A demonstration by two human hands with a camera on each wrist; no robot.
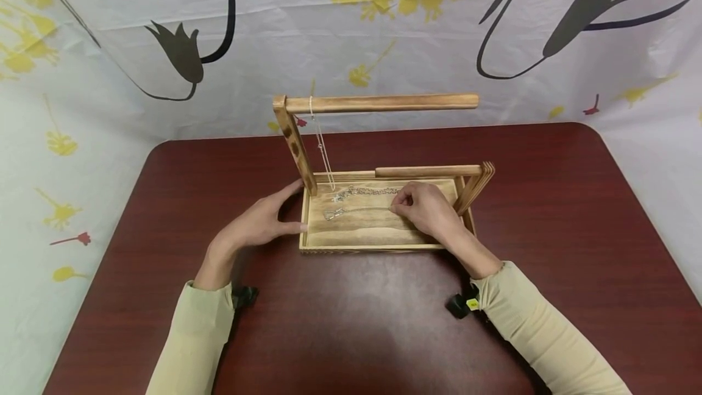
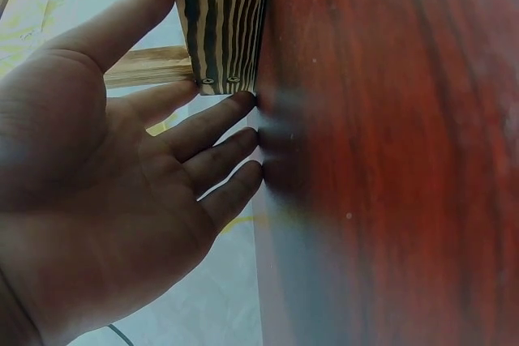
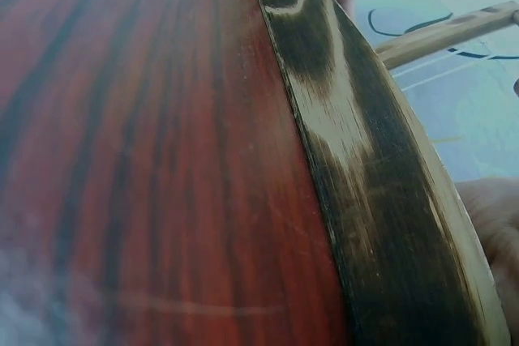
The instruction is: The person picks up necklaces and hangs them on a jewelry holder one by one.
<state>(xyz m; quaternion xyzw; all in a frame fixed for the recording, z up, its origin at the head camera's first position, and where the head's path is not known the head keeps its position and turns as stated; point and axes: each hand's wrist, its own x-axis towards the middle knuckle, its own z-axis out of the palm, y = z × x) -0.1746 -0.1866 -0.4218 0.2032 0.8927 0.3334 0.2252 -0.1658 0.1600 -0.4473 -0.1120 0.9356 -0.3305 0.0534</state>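
A wooden jewelry stand has a shallow tray (image 1: pixel 364 238) as its base. My right hand (image 1: pixel 430 209) reaches over the tray's right side, thumb and forefinger pinching the end of a thin necklace (image 1: pixel 365 209). That necklace stretches leftward along the tray to its pendant (image 1: pixel 333 214). Behind it lies a second, thicker-looking chain necklace (image 1: pixel 367 191), its right end hidden by the right hand. My left hand (image 1: pixel 258 221) rests at the tray's left end, thumb and fingers spread around the corner post. In the left wrist view its fingers (image 2: pixel 212 131) extend beside the striped end wall (image 2: pixel 223 22).
Above the tray, a tall post (image 1: pixel 296 148) carries a long upper bar (image 1: pixel 384 103), with one necklace (image 1: pixel 323 151) hanging near its left end. A lower bar (image 1: pixel 428 171) runs along the back from a short right post (image 1: pixel 474 186). Dark red table (image 1: pixel 351 322) surrounds the stand; a printed curtain (image 1: pixel 263 66) hangs behind.
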